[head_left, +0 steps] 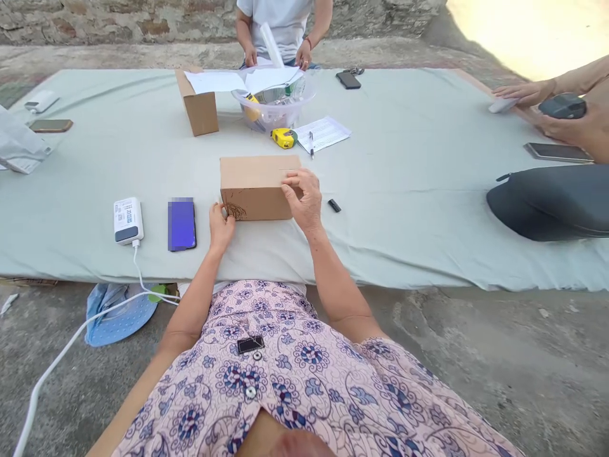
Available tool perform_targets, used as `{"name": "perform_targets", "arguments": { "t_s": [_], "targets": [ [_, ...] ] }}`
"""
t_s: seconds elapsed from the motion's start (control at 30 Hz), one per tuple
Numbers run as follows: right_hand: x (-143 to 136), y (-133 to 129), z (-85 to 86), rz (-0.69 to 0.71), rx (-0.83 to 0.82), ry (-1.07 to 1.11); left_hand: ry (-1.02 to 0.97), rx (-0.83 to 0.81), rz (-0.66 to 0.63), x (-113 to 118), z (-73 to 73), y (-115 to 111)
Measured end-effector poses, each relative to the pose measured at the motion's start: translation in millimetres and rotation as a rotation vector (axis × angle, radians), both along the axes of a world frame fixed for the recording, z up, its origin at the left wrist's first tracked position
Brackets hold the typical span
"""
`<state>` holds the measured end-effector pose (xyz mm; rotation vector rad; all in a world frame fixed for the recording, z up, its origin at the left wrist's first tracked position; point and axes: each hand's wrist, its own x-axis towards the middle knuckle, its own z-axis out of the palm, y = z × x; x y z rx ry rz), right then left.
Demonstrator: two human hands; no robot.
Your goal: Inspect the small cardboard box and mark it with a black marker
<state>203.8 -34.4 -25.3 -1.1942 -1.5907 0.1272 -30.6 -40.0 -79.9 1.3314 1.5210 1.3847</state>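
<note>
A closed brown cardboard box point(254, 174) lies on the cloth-covered table in front of me, with dark curved lines drawn at the lower left of its front face. My left hand point(221, 228) is closed on the box's lower left corner. At the box's right end, my right hand point(304, 197) has thumb and fingers drawn together over the top front edge; the finger undersides are hidden. A small black cap-like piece point(334, 205) sits just right of that hand. Left of the box are a phone point(181, 224) with a blue screen and a white power bank point(128, 221) with a cable.
Beyond the box stand a plastic basin point(304, 101), another cardboard box point(202, 114), a yellow tape measure point(284, 138) and a paper point(328, 133) with a pen. A person sits opposite. Another person's hands point(566, 120) hold a dark object at right, near a black cap point(547, 203).
</note>
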Motion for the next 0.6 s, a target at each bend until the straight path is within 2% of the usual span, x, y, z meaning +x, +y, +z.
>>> {"name": "perform_targets", "arguments": {
  "t_s": [0.07, 0.13, 0.23, 0.3, 0.37, 0.47, 0.6],
  "targets": [
    [-1.6, 0.3, -2.7, 0.011, -0.008, -0.003, 0.029, 0.057, 0.041, -5.0, 5.5, -0.7],
    [-2.6, -0.1, -6.7, 0.005, -0.025, 0.005, -0.043, 0.133, 0.039, -8.1, 16.3, 1.1],
    [-3.3, 0.0, -10.5, 0.004, -0.047, 0.019, -0.127, 0.282, -0.032, -2.3, 34.3, 7.7],
    [-5.7, 0.4, -10.9, -0.011, -0.047, 0.02, -0.086, 0.353, -0.084, 8.9, 42.6, 13.7],
    [-11.0, 0.9, -10.2, -0.06, -0.053, 0.002, -0.006, 0.379, -0.071, 22.3, 45.8, 19.7],
    [-22.8, 2.8, -8.4, -0.168, -0.102, -0.031, 0.072, 0.381, 0.022, 36.9, 43.8, 26.6],
    [-33.8, 7.4, -8.5, -0.252, -0.137, -0.043, 0.092, 0.372, 0.04, 38.2, 41.9, 30.6]
  ]
}}
